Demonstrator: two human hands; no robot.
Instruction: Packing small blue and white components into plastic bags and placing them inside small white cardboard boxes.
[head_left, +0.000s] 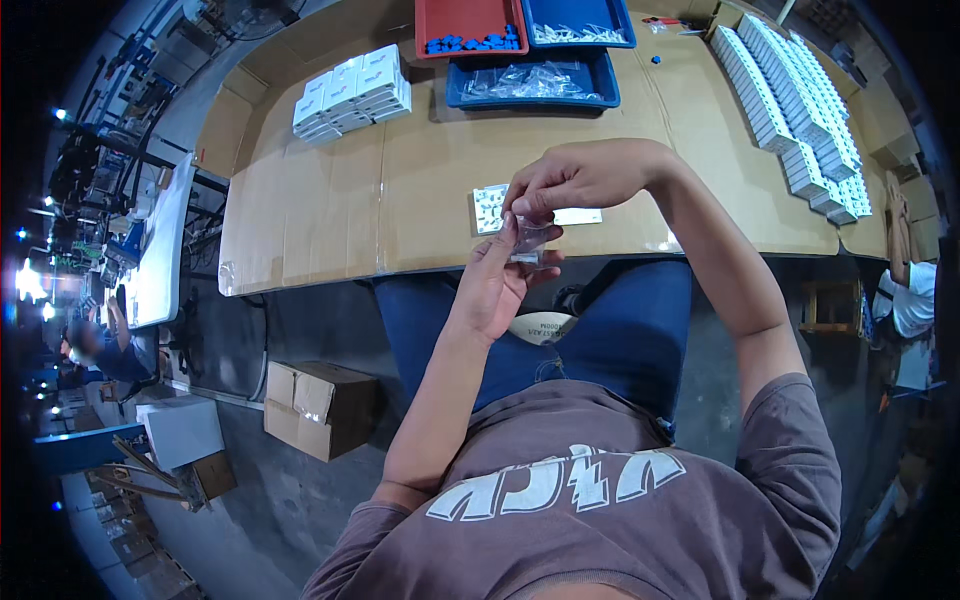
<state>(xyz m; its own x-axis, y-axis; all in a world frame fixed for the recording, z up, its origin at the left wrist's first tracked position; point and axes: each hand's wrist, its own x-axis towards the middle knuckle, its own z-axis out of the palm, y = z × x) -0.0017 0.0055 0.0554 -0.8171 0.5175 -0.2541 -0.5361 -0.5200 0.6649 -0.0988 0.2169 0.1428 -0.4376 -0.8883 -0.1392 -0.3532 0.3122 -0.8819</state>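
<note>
Over the table's front edge, my left hand [496, 287] holds a small clear plastic bag [531, 238] between thumb and fingers. My right hand [585, 178] bends in from the right, its fingertips pinched together at the bag's upper end, close to my left thumb. What lies inside the bag is too small to make out. Just behind my hands, on the cardboard surface, sits a white box or card with a printed pattern [488, 207]. A white flat piece [578, 216] shows beneath my right hand, partly covered by it.
At the back stand a red tray [470, 15] of blue pieces, a blue tray [580, 42] of white pieces and another blue tray [533, 100] of clear bags. White boxes are stacked left [352, 92] and in long rows right [795, 110]. A carton [318, 408] rests on the floor.
</note>
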